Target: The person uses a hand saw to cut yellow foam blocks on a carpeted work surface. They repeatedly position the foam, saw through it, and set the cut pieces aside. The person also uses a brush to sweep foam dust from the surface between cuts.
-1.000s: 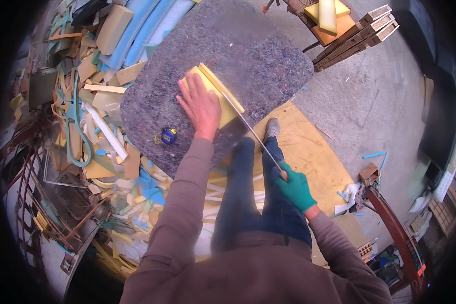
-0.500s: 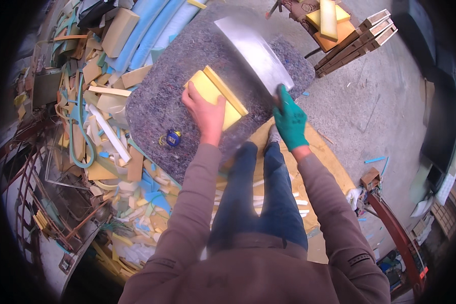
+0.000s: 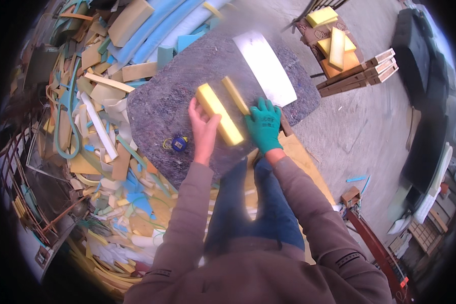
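Tabletop (image 3: 157,109): rounded corners, fuzzy grey-purple speckled surface. On it: wide flat metal blade (image 3: 266,70) at the far right, bright with glare, brown handle (image 3: 285,124) toward the person. Thin yellow foam strip (image 3: 234,93) left of the blade, lying at a slant. Blue tape measure (image 3: 179,144) near left, yellow loop beside it. Yellow foam block (image 3: 220,114) left of the strip, apart from it; can't tell if it's touching down.
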Demonstrator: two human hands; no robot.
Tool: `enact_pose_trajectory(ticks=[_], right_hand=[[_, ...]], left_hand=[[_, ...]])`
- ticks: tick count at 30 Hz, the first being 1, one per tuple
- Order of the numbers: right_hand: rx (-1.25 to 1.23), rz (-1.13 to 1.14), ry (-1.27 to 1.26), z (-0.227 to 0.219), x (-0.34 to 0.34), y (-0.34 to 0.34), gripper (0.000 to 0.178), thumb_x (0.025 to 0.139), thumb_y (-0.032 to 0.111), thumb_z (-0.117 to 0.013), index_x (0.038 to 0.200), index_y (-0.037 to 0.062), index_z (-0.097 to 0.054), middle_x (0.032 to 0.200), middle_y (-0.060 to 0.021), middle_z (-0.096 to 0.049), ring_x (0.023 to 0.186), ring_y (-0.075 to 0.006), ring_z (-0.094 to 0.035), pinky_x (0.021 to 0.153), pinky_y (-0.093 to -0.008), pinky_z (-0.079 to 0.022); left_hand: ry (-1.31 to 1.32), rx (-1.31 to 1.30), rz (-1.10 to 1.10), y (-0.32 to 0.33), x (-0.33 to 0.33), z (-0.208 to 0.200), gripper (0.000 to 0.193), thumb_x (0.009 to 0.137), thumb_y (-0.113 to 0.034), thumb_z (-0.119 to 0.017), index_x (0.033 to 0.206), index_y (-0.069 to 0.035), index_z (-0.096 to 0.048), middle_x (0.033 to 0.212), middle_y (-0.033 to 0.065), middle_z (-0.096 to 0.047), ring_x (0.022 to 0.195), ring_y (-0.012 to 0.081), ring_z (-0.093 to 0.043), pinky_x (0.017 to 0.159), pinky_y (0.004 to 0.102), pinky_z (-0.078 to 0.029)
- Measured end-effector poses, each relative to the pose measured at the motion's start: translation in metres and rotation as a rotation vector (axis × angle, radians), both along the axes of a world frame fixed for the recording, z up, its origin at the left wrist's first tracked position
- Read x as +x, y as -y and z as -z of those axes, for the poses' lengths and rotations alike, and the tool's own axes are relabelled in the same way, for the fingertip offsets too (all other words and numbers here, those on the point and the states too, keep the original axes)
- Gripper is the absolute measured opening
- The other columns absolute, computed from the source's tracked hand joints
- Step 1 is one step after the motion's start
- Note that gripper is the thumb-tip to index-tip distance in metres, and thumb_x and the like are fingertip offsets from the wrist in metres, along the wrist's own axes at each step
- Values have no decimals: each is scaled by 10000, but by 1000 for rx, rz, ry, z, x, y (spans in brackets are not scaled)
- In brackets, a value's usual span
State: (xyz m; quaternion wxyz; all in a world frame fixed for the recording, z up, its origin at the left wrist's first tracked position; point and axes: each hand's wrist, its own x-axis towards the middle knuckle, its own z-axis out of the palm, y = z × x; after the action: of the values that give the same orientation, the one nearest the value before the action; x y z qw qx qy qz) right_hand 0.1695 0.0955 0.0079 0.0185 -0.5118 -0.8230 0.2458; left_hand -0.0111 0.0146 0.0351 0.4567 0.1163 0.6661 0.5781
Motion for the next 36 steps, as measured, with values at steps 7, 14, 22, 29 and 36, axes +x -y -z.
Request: enact_pose_trajectory(ticks=[7,14,22,29,36], right_hand=[[-619,56,-175,-76,43,-53,384,989,381,-789,1268,119,-824,1168,-180,-823,999,-334,-801,895,-437,-625],[-680,224,-995,-117,15,-223,510,1075,291,-767,1441,-46,-656,1202,-169,-765,1118,-211,-782,890,-346,-659],[-840,26,-701,-72,37,-176,985,994,498,-854,1704,-31,-423,1564,-305,-640,1434,-354,-650,1164,-449,-540],[-684,420,-718,-17,136,-237,840,1004,371,-852,1625,-52,-475,1491,-256,-683,1329,-334,-702,1082,-452,-590],[-748,1008,-1104,108,230,-457,266,1012,219,-818,1175,30,-727,1092,-100,-723,942,-219,-710,792,-387,-607]], left_hand=[[282,160,-30,20,-29,-17,879,982,-30,-621,1769,-64,-230,1660,198,-491,1460,307,-549,1193,456,-515],[235,155,6,8,-13,-56,879,959,-27,-596,1771,-46,-258,1695,162,-464,1443,281,-551,1167,413,-522],[-221,29,-8,-131,60,-80,905,974,17,-711,1760,-15,-264,1708,202,-442,1464,296,-560,1203,448,-501],[-597,-124,272,-234,134,-36,752,1013,-152,-787,1661,-11,-431,1595,216,-491,1379,344,-604,1166,488,-509],[-798,-688,116,-150,57,52,370,1055,-286,-793,1165,20,-617,1195,198,-597,1022,316,-628,951,456,-532]])
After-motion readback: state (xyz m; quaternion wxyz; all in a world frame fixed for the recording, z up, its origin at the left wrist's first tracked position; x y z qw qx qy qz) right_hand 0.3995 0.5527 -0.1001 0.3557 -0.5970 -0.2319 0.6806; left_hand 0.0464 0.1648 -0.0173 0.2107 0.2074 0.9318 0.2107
